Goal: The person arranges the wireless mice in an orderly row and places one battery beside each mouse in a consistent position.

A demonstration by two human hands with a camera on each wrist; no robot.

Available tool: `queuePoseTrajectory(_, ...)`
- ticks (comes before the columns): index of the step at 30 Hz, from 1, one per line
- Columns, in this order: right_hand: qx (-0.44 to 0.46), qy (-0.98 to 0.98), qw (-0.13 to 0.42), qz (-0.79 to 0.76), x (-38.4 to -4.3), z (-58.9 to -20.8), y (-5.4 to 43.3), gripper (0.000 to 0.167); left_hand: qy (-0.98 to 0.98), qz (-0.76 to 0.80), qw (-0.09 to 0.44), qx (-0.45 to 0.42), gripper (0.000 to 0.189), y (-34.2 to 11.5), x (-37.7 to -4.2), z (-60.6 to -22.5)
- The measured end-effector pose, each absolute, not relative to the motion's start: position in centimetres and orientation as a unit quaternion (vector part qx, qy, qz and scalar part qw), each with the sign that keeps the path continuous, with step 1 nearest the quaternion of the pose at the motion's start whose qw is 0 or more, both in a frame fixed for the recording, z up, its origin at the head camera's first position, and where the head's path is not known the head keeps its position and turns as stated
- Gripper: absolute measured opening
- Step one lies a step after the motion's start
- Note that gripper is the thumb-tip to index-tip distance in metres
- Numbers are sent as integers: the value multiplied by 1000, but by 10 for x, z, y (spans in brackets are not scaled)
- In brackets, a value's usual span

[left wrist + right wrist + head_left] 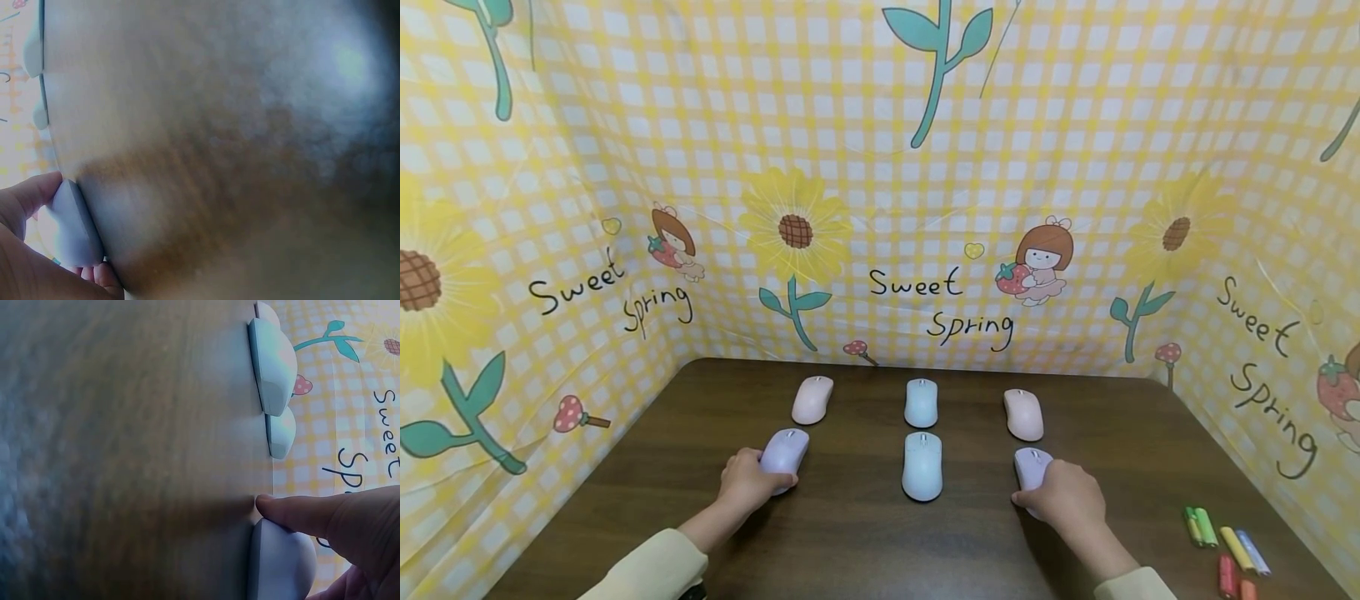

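On the left of the dark wooden table, my left hand [751, 482] grips a purple computer mouse [786, 452] by its sides, the thumb on its right edge. My right hand [1069, 497] holds another purple mouse [1032, 465] on the right, covering its rear part. In the left wrist view, thumb and fingers lie on opposite sides of the purple mouse [75, 228]. The right wrist view has the thumb [294, 511] along the side of the other purple mouse [284, 562]. Between the hands sits a light blue mouse [922, 468].
Behind stand a pink mouse [812, 400] at left, a second light blue mouse [921, 403] in the middle and another pink mouse [1024, 415] at right. Several batteries [1236, 546] lie at the table's right. A yellow checked cloth [880, 192] walls the table's back and sides.
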State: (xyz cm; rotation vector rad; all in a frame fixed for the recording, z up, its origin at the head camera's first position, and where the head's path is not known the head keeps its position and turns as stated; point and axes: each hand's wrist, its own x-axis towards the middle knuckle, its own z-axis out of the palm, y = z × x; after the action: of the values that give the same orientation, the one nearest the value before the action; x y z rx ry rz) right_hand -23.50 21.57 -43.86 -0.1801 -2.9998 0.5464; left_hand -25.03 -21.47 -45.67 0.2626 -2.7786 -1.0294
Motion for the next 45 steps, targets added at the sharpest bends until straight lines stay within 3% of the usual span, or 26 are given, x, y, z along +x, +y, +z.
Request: queuePoseTrajectory(45, -36, -986, 43, 158, -233, -436, 215, 66, -930, -346, 84, 86, 70, -215, -251, -457)
